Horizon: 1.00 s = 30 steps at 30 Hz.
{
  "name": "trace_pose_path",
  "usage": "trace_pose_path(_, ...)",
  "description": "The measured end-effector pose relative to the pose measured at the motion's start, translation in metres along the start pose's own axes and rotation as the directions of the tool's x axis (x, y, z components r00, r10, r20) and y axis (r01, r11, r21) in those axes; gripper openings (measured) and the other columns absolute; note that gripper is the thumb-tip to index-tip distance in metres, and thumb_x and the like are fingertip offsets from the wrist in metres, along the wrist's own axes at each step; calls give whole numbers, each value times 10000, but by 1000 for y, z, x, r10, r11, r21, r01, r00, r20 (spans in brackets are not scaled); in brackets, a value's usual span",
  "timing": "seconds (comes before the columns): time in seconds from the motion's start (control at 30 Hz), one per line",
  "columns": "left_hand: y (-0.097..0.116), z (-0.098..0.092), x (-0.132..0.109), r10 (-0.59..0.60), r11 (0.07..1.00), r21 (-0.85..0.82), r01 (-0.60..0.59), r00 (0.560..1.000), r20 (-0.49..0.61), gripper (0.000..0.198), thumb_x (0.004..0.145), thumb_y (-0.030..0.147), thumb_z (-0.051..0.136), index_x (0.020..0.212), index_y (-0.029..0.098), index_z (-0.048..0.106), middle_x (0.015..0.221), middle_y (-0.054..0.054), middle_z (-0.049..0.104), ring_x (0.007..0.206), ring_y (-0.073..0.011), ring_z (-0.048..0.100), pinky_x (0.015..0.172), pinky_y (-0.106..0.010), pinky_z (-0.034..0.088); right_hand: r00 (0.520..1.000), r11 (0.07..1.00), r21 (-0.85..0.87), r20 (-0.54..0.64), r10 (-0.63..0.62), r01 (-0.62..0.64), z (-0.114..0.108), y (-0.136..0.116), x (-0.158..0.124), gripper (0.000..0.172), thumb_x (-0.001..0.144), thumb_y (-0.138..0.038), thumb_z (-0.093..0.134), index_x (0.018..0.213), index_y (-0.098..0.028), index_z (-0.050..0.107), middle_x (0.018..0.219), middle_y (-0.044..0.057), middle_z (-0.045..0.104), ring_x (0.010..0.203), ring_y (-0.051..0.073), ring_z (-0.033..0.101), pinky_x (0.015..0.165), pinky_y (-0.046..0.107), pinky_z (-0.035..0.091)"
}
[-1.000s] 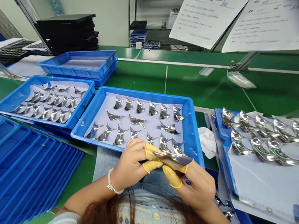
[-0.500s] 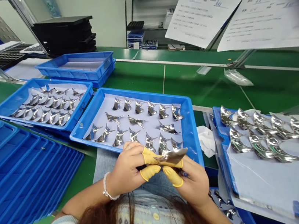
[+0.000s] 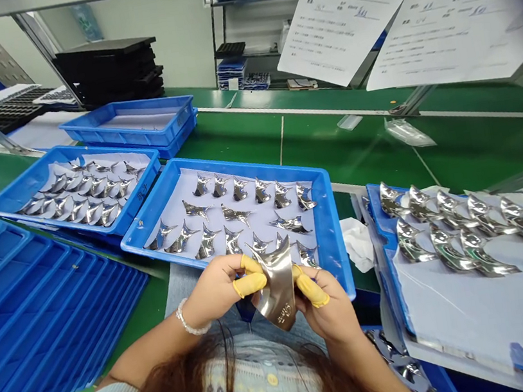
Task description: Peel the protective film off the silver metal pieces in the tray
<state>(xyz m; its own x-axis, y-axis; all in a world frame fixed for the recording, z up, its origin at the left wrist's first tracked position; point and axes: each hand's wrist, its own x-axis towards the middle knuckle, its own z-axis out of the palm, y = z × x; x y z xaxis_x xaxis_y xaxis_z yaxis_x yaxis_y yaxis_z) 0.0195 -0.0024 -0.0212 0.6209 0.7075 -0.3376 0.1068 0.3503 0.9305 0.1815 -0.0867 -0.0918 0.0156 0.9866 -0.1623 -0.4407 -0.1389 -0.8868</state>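
Between my two hands is a shiny, curved metal piece (image 3: pixel 276 285) with pointed corners and raised lettering near its lower end. My left hand (image 3: pixel 223 289), in yellow finger cots, pinches its left edge between thumb and fingers. On the opposite edge, my right hand (image 3: pixel 327 300) grips it with yellow-covered fingertips, some of them hidden behind the metal. Just beyond them lies a blue tray (image 3: pixel 340 237) lined with white paper, holding rows of similar curved metal pieces (image 3: pixel 207 240). The held piece covers part of the nearest row.
Another blue tray (image 3: pixel 4 201) of metal pieces stands at left, above nested blue trays (image 3: pixel 56 296). At right, more pieces (image 3: pixel 453 247) lie on a paper-covered tray (image 3: pixel 482 314). Crumpled white tissue (image 3: pixel 358 244) sits between trays. Paper sheets (image 3: pixel 356 7) hang at upper right.
The metal piece has been turned from nearly edge-on to show its broad face and lettering. Both hands have shifted their grip along its sides. The camera view has moved slightly.
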Motion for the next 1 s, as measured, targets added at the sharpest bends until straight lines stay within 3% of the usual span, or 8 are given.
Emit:
trace_pose_path(0.17,-2,0,5,-19,982,-189,12,999,-36,414,659,508,764,638,149,560,537,19,541,459,-99,489,489,-230,394,994,997,47,98,49,-53,5,-7,-1,497,790,-630,604,648,-153,619,481,-29,407,437,83,259,439,231,233)
trace_pose_path(0.4,-5,2,16,-118,918,-393,54,983,-142,446,607,470,817,619,126,534,566,20,506,518,-69,432,513,-198,343,974,994,101,228,9,-33,7,-19,-5,448,803,-600,613,741,-162,687,580,38,584,481,117,396,488,254,306)
trace_pose_path(0.6,-16,4,22,-193,884,-451,127,976,-105,436,608,458,822,650,119,550,596,13,487,564,-76,426,563,-204,348,975,989,147,221,-14,-19,9,-24,-5,305,831,-484,650,796,-189,716,632,41,635,545,134,510,538,260,395)
trace_pose_path(0.73,-18,5,23,-210,857,-496,142,974,-85,427,597,444,833,682,114,575,614,10,497,571,-79,432,572,-207,360,981,994,102,196,18,-38,12,-26,-3,279,755,-457,735,785,-181,704,605,37,633,515,138,530,516,263,426)
trace_pose_path(0.9,-22,5,24,-229,817,-553,163,972,-52,419,611,449,824,659,119,570,592,16,493,549,-75,428,542,-201,366,994,991,112,90,66,-76,14,-21,-1,350,682,-513,766,732,-180,673,548,23,594,456,123,473,443,242,373)
trace_pose_path(1.0,-21,3,22,-229,783,-606,141,971,-71,400,620,430,825,670,121,576,597,18,510,547,-68,435,541,-192,379,994,973,200,38,105,-111,13,-17,1,342,708,-512,739,727,-185,639,489,-14,520,390,81,336,386,209,271)
